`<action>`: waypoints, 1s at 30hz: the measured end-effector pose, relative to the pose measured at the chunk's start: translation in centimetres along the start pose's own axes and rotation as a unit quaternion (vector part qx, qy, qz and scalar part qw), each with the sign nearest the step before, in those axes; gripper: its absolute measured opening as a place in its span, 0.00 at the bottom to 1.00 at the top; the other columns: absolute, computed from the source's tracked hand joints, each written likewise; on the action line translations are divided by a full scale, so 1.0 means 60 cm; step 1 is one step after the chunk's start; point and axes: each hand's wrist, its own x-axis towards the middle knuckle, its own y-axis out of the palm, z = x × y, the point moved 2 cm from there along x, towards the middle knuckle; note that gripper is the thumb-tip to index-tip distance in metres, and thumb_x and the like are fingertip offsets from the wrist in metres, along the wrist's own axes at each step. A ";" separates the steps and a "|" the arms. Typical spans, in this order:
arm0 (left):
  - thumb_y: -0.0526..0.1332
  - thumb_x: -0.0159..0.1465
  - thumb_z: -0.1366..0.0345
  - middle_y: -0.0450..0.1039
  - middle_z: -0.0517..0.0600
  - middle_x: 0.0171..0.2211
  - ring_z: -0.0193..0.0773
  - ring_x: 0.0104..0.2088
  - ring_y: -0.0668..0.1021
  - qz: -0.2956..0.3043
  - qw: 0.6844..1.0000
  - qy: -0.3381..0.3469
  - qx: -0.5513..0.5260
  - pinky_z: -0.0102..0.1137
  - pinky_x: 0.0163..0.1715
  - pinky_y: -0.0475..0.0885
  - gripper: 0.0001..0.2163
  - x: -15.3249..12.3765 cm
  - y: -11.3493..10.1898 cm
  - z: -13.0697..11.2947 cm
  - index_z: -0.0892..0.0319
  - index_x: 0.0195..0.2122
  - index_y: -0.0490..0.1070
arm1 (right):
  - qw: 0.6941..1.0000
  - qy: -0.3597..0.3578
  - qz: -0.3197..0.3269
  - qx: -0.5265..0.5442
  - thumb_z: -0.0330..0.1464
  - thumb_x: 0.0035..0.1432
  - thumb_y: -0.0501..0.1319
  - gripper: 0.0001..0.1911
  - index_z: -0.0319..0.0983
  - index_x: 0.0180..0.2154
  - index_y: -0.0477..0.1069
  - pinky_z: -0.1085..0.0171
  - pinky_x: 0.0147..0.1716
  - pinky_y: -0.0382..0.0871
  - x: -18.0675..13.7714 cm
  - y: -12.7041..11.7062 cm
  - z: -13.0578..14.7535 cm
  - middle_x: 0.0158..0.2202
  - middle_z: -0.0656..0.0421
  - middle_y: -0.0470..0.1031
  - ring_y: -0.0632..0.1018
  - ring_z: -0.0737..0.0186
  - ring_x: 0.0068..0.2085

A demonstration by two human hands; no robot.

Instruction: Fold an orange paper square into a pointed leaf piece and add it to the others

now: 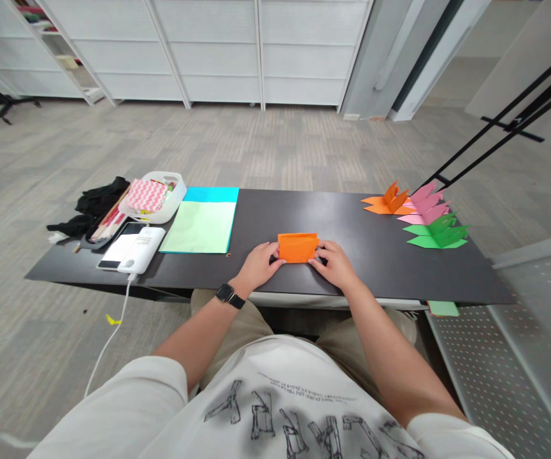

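A folded orange paper (297, 247) lies on the dark table (332, 217) in front of me. My left hand (258, 264), with a black watch on the wrist, pinches the paper's left edge with curled fingers. My right hand (335, 262) grips its right edge the same way. Both hands rest on the table top with the paper between them.
Finished folded paper pieces in orange (388, 199), pink (427, 205) and green (438, 233) stand at the table's right end. Light green and cyan sheets (203, 224), a white tray (163, 191), a white device with cable (134, 248) and a black cloth (97, 201) lie left.
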 end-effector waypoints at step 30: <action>0.64 0.73 0.61 0.83 0.56 0.59 0.54 0.59 0.80 -0.002 0.999 -0.022 -0.042 0.55 0.62 0.69 0.43 -0.051 0.079 -0.148 0.53 0.81 0.37 | 0.994 0.097 -0.029 -0.030 0.40 0.68 0.61 0.10 0.47 0.37 0.80 0.35 0.66 0.66 0.129 0.045 -0.060 0.55 0.51 0.79 0.77 0.42 0.59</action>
